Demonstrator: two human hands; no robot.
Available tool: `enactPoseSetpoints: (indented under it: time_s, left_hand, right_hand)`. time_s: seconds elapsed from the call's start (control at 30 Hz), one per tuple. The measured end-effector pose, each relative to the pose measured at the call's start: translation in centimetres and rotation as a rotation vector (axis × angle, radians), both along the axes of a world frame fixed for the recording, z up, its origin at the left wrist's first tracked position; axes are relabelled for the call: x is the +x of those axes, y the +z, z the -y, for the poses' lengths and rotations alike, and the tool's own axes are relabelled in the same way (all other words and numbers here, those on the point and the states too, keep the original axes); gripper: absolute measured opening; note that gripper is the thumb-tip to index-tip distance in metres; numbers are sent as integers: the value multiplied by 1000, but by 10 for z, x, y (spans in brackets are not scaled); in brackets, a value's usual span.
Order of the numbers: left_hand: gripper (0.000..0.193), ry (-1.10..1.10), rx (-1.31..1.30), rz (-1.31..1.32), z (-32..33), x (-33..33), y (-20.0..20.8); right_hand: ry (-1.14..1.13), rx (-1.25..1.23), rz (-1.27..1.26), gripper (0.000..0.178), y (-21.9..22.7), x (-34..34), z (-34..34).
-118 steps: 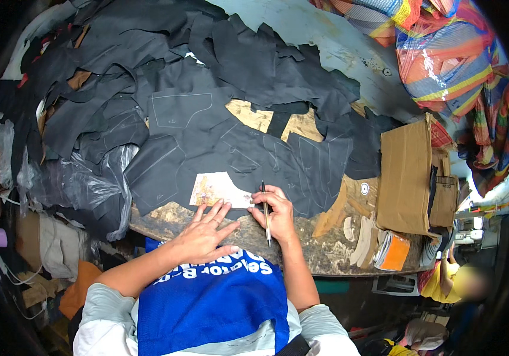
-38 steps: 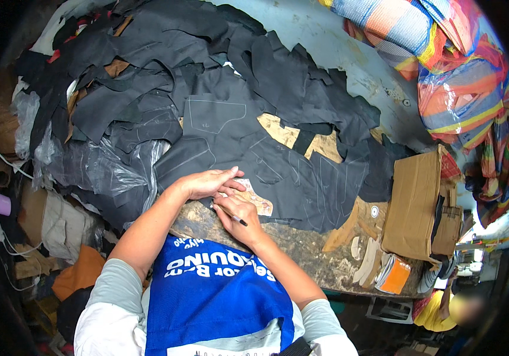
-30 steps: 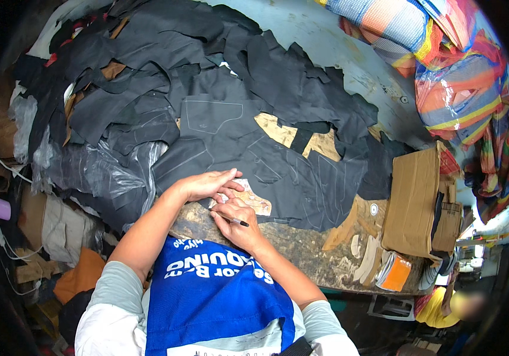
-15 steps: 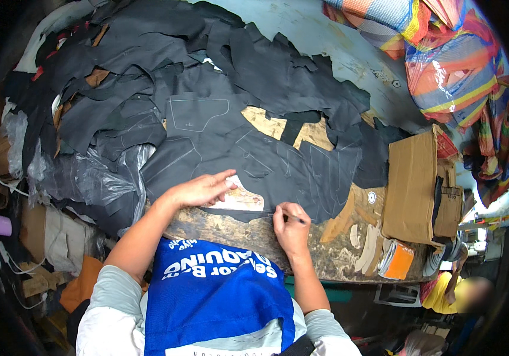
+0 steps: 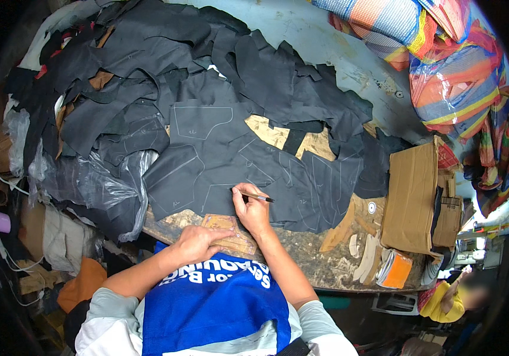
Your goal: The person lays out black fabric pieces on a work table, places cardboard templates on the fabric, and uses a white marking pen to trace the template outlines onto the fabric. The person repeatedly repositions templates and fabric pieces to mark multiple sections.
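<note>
Grasping a slim pen (image 5: 260, 197), the right hand (image 5: 253, 212) touches the white-outlined black sheet (image 5: 216, 161); the left hand (image 5: 196, 243) holds a patchy tan template (image 5: 221, 222). At right, a cardboard box (image 5: 409, 196) has unclear contents.

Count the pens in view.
1: the pen, held in the right hand over the black sheet with pale drawn outlines. Others may be hidden under the piled black pieces.

Worn, stained wooden worktable (image 5: 302, 249), near edge bowed by lens. Pale blue scuffed surface (image 5: 349, 50), wall or panel, beyond far edge. White plastic seat (image 5: 398, 304) off near right corner, surroundings dim. Bright whitish light beyond right edge.
</note>
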State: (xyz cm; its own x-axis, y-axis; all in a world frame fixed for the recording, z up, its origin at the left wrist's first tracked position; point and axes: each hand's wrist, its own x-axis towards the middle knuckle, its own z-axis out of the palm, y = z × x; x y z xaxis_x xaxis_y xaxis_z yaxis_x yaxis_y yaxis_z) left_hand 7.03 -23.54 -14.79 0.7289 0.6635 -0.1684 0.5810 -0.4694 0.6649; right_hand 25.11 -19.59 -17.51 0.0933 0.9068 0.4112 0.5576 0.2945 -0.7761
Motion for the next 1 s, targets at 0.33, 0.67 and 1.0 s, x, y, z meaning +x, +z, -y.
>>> enactPoseSetpoints:
  time_s: [0.33, 0.67, 1.0]
  left_hand:
    - [53, 7, -30, 12, 1, 0, -5]
    - [64, 243, -70, 308, 4, 2, 0]
    - [55, 349, 114, 537, 0, 9, -4]
  right_hand:
    - [-85, -25, -108, 11, -9, 1, 0]
    - [7, -56, 202, 15, 30, 18, 65]
    - [24, -357, -313, 16, 26, 49, 122]
